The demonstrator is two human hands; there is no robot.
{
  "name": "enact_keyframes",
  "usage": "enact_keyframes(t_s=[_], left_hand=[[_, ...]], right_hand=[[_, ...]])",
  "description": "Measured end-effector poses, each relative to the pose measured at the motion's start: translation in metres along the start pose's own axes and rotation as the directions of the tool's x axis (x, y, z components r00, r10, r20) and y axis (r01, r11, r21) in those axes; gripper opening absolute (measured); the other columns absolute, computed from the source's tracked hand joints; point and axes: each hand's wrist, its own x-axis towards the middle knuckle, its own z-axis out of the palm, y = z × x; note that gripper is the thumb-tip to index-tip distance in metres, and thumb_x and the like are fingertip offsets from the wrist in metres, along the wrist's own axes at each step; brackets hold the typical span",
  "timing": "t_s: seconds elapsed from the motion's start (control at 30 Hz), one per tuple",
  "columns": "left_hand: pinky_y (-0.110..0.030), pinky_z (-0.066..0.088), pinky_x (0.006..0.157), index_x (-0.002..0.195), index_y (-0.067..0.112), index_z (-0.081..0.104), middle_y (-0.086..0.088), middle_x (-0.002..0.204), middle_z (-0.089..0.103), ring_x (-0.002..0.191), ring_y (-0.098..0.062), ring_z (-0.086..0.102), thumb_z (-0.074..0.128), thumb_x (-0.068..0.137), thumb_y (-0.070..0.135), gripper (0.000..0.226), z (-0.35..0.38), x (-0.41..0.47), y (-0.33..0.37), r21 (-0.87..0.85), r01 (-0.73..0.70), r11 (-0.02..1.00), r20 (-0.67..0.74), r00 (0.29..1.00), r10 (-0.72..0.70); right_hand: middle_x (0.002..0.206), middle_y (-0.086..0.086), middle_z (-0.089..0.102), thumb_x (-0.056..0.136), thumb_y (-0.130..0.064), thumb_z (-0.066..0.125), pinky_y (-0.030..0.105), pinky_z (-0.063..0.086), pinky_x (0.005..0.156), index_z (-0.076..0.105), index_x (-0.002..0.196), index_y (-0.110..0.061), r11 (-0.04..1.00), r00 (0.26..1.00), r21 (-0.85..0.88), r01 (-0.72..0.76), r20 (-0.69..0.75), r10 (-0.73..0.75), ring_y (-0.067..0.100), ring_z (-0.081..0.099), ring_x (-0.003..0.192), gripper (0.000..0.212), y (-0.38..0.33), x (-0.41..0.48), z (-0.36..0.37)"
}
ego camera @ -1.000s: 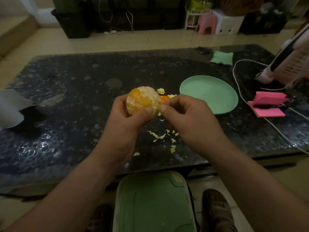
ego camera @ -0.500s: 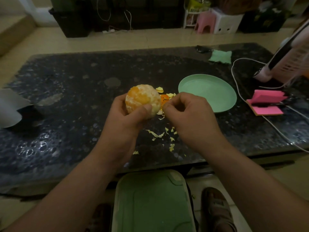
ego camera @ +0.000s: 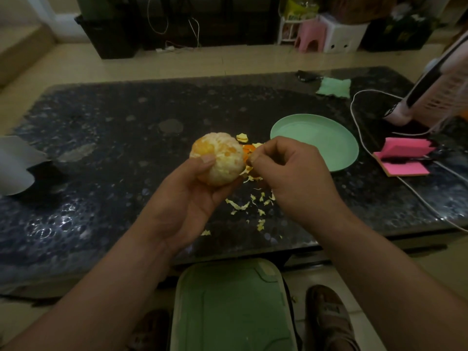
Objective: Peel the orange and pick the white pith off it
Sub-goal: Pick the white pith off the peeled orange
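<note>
1 orange (ego camera: 217, 158), round, matte, no peel on the visible side, patchy white pith; left hand (ego camera: 187, 198) grips it, thumb across the near face, above the dark speckled glossy table (ego camera: 114, 148); right hand (ego camera: 291, 178) at the orange's 3 o'clock, thumb and forefinger pinched together, can't tell if a shred sits between them; pith scraps (ego camera: 243, 205) at 5 o'clock, a dozen-odd small curled flakes; 1 smooth round green plate (ego camera: 316, 140) at 2 o'clock
</note>
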Motion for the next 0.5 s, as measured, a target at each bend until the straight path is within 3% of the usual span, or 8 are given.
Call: enact_keyframes(t_s=[0.13, 0.2, 0.27, 0.37, 0.5], left_hand=[[-0.041, 0.060, 0.102, 0.145, 0.001, 0.057, -0.024, 0.145, 0.065, 0.136, -0.038, 0.063, 0.059, 0.095, 0.019, 0.053, -0.0023, 0.0015, 0.0003, -0.003, 0.003, 1.000, 0.004, 1.000, -0.002], [-0.042, 0.060, 0.103, 0.146, 0.000, 0.056, -0.025, 0.146, 0.064, 0.138, -0.040, 0.061, 0.059, 0.096, 0.018, 0.054, -0.0033, 0.0030, 0.0004, 0.005, -0.005, 1.000, -0.001, 1.000, 0.005], [-0.042, 0.060, 0.103, 0.146, 0.000, 0.056, -0.025, 0.145, 0.064, 0.138, -0.040, 0.060, 0.060, 0.095, 0.019, 0.055, -0.0043, 0.0042, 0.0004, 0.025, -0.011, 1.000, -0.007, 1.000, 0.011], [-0.043, 0.058, 0.107, 0.148, 0.000, 0.055, -0.023, 0.146, 0.065, 0.138, -0.038, 0.061, 0.062, 0.094, 0.019, 0.057, -0.0063, 0.0044, 0.0006, 0.062, -0.017, 0.998, 0.005, 1.000, 0.016], [-0.042, 0.059, 0.105, 0.147, 0.002, 0.057, -0.022, 0.144, 0.066, 0.135, -0.036, 0.064, 0.064, 0.092, 0.017, 0.057, -0.0058, 0.0039, 0.0007, 0.094, -0.025, 0.995, 0.006, 1.000, 0.024]], right_hand=[[0.087, 0.007, 0.076, 0.102, -0.018, 0.063, 0.055, 0.060, 0.074, 0.075, 0.090, -0.017, 0.998, 1.000, 0.054, -0.017, 0.016, 0.016, 0.032, 0.072, 0.083, 0.017, -0.0009, -0.0003, -0.0009], [0.088, 0.009, 0.076, 0.104, -0.018, 0.058, 0.057, 0.059, 0.072, 0.076, 0.093, -0.018, 0.997, 0.999, 0.077, -0.027, 0.035, 0.024, 0.038, 0.070, 0.085, 0.021, -0.0011, -0.0003, -0.0007], [0.089, 0.004, 0.075, 0.104, -0.024, 0.062, 0.049, 0.061, 0.073, 0.075, 0.094, -0.019, 0.998, 0.999, 0.064, -0.004, 0.053, 0.001, 0.029, 0.071, 0.084, 0.018, -0.0012, -0.0009, -0.0003], [0.085, -0.004, 0.074, 0.098, -0.032, 0.073, 0.023, 0.057, 0.067, 0.072, 0.095, -0.022, 0.999, 0.995, 0.020, 0.037, 0.095, -0.039, 0.009, 0.069, 0.076, 0.010, -0.0015, -0.0036, 0.0012], [0.082, -0.008, 0.071, 0.096, -0.029, 0.077, 0.014, 0.050, 0.065, 0.069, 0.092, -0.023, 0.996, 0.992, -0.038, 0.086, 0.097, -0.082, 0.005, 0.066, 0.075, 0.010, -0.0001, -0.0038, 0.0017]])
